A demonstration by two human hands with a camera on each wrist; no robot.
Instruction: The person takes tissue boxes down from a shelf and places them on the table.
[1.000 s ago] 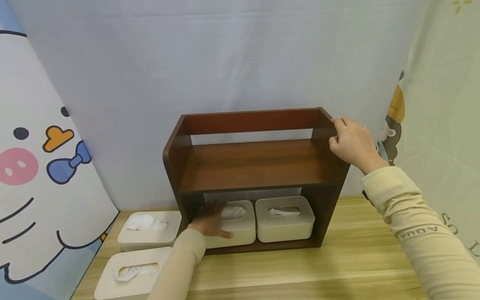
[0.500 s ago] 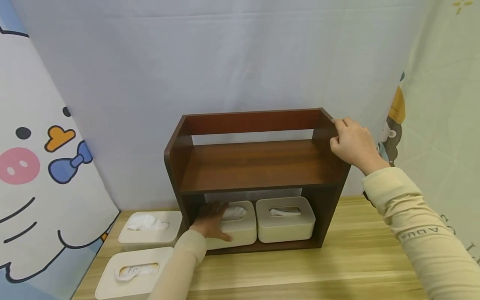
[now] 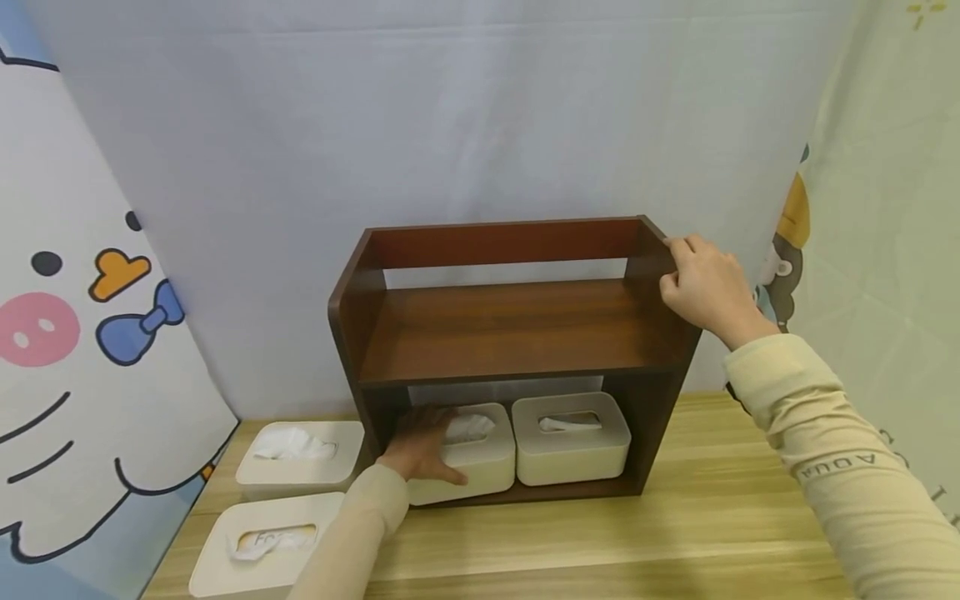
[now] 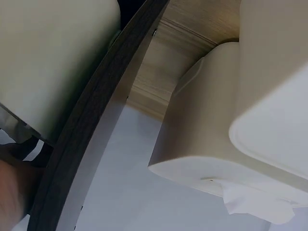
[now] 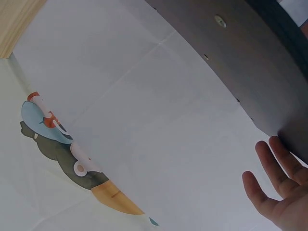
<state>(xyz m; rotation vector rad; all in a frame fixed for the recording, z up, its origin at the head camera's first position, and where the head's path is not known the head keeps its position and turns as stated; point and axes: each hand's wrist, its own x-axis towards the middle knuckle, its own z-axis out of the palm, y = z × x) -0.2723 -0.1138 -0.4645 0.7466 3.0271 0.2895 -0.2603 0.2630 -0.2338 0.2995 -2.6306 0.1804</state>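
In the head view a dark brown two-tier wooden shelf (image 3: 495, 325) stands on the table. Two cream tissue boxes share its lower tier: a left tissue box (image 3: 486, 471), slightly skewed with its front left end forward, and a right tissue box (image 3: 573, 462). My left hand (image 3: 420, 446) holds the left box at its left end, thumb along the front, fingers over the top. My right hand (image 3: 705, 283) grips the upper edge of the shelf's right side panel (image 5: 240, 53); in the right wrist view several fingers (image 5: 269, 168) lie along its outer side, the thumb hidden.
Left of the shelf, two more cream tissue boxes rest on the wood-grain table (image 3: 600, 542): a rear box (image 3: 300, 475) and a front box (image 3: 217, 550). A pale cloth (image 3: 487, 108) hangs behind; printed cloths flank both sides.
The left tissue box has shifted slightly forward with my left hand, its front left end now nearer the shelf's front edge. My right hand stays on the side panel.
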